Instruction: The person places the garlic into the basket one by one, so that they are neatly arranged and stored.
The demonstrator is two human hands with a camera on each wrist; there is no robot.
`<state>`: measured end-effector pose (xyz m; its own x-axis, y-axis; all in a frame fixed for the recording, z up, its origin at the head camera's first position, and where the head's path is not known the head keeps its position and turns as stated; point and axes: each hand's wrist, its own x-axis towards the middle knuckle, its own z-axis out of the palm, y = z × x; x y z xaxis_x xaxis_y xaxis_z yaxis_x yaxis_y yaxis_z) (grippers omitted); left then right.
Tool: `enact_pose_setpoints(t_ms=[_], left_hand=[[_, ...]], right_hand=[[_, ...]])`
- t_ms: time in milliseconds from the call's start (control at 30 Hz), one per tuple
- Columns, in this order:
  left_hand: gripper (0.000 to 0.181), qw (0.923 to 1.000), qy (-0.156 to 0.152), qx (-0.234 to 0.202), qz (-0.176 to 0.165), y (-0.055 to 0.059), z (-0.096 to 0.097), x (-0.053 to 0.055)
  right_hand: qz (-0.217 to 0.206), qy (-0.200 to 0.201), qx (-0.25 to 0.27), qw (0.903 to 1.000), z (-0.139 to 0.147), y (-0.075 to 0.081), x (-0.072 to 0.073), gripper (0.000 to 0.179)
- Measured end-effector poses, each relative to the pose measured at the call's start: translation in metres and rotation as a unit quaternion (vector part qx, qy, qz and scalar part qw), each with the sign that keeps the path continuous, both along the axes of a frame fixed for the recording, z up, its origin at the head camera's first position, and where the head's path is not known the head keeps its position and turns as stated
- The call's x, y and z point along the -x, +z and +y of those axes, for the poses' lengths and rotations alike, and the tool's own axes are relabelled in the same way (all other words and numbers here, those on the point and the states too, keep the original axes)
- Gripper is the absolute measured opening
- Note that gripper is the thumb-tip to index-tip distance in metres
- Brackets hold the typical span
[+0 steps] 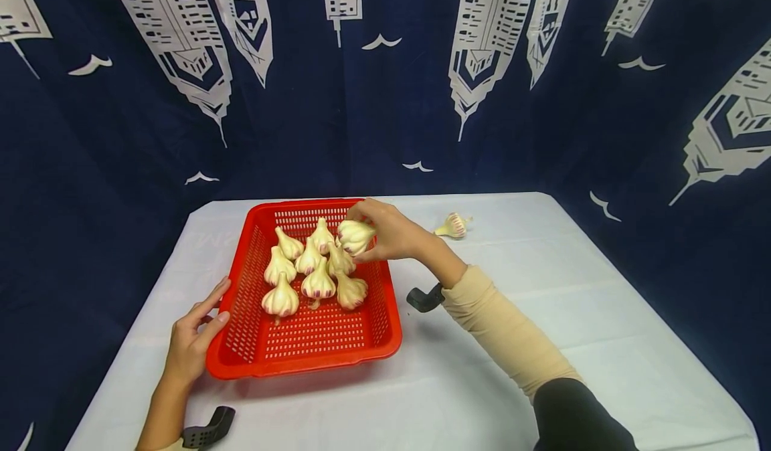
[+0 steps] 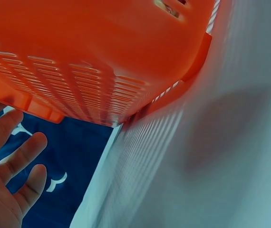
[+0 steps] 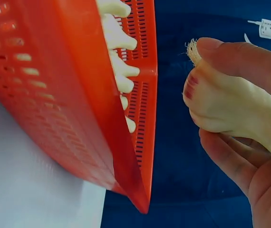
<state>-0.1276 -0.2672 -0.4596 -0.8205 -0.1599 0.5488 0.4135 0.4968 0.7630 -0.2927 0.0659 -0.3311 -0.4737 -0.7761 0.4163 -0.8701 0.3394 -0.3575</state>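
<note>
A red plastic basket (image 1: pixel 301 365) with slotted walls holds several whole garlic bulbs (image 1: pixel 280 298), pale with purple streaks and stubby stems. Above the basket's right side my right hand (image 1: pixel 391 230) pinches one garlic bulb (image 1: pixel 355 237) between thumb and fingers. In the right wrist view that held bulb (image 3: pixel 226 102) shows its root tuft beside the thumb, clear of the basket wall. My left hand (image 1: pixel 191 344) is at the basket's left rim, its fingertips by the edge. The left wrist view shows the left hand's fingers (image 2: pixel 24 156) spread and fairly straight.
Another garlic bulb (image 1: pixel 453 226) lies on the white-covered table (image 1: pixel 578 317), to the right of the basket near the back. A dark blue curtain (image 1: pixel 385 116) with white building prints stands behind the table. Each wrist wears a black device (image 1: pixel 425 298).
</note>
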Motion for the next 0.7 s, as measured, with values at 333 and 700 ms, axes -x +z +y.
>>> enact_pose_setpoints(t_ms=[333, 700], left_hand=[[0.049, 1.0000, 0.006, 0.005, -0.005, 0.001, 0.000, 0.000], [0.049, 0.9999, 0.009, 0.011, -0.008, 0.001, 0.000, 0.001]], right_hand=[[0.005, 0.025, -0.013, 0.9996, -0.018, 0.003, -0.009, 0.059], [-0.010, 0.048, -0.028, 0.9984, -0.045, 0.007, -0.020, 0.058]])
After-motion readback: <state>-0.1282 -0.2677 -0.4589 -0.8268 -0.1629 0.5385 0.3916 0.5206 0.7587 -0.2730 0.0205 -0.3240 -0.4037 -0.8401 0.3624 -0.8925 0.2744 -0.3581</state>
